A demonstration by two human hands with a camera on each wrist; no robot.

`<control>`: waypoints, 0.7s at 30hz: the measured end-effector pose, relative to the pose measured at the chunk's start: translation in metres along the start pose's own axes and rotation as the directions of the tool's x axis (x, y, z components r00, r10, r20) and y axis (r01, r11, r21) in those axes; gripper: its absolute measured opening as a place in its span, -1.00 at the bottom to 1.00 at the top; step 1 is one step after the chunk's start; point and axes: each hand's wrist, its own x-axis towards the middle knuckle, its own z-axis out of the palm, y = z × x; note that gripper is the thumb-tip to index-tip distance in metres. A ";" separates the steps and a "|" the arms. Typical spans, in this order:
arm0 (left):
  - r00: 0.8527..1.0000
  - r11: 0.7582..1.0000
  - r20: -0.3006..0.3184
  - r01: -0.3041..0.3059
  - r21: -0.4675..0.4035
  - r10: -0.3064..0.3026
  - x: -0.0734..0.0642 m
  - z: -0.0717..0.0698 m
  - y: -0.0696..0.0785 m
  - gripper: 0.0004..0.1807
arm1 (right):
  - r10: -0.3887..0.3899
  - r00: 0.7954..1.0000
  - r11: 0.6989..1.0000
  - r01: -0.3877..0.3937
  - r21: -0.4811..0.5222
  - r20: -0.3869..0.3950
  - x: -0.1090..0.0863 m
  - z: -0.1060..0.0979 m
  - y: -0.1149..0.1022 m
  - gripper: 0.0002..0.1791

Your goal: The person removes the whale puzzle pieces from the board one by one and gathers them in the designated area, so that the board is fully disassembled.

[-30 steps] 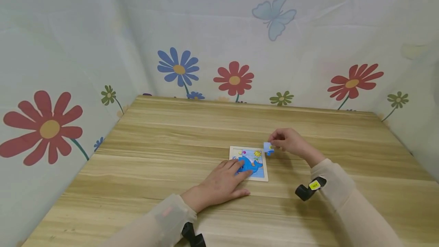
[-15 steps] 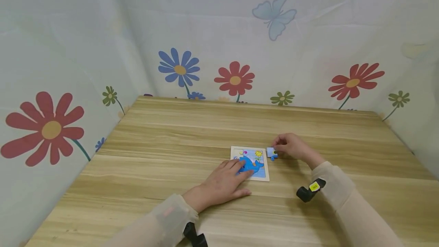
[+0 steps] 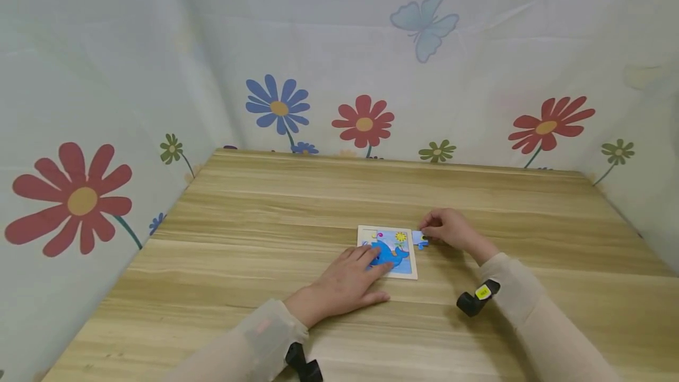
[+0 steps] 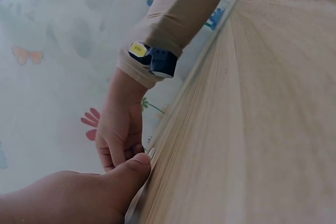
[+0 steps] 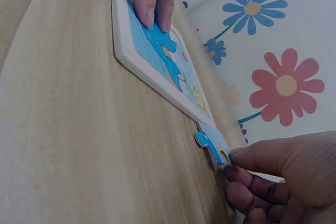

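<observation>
A small framed jigsaw puzzle [image 3: 414, 261] with a blue whale and a yellow flower lies on the table. Its far left corner shows a pale patch without picture. My left hand [image 3: 347, 282] rests on it with fingers spread and fairly straight, covering the near left part. Just off the far right corner, my right hand [image 3: 453, 231] pinches a light-blue jigsaw piece [image 3: 419, 239] between thumb and fingers. In the right wrist view the piece [image 5: 212, 142] sits low by the wooden surface, its edge right at the frame's corner. The left wrist view shows neither the picture nor the piece.
The wood-grain table [image 3: 265, 205] stretches around the puzzle on all sides. A pale cloth backdrop [image 3: 329, 34] printed with flowers and a butterfly stands behind and beside it. Each sleeve carries a black wrist camera, the right one [image 3: 477, 297] hanging over the table.
The right hand has brought the jigsaw piece slightly right and down toward the table, turning it flatter beside the frame. The left hand has stayed on the puzzle.
</observation>
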 end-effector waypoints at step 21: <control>1.000 0.998 -0.012 -0.004 0.059 0.005 0.003 -0.006 0.004 -0.32 | -0.041 0.995 0.997 0.035 -0.064 -0.089 -0.004 -0.007 -0.020 -0.82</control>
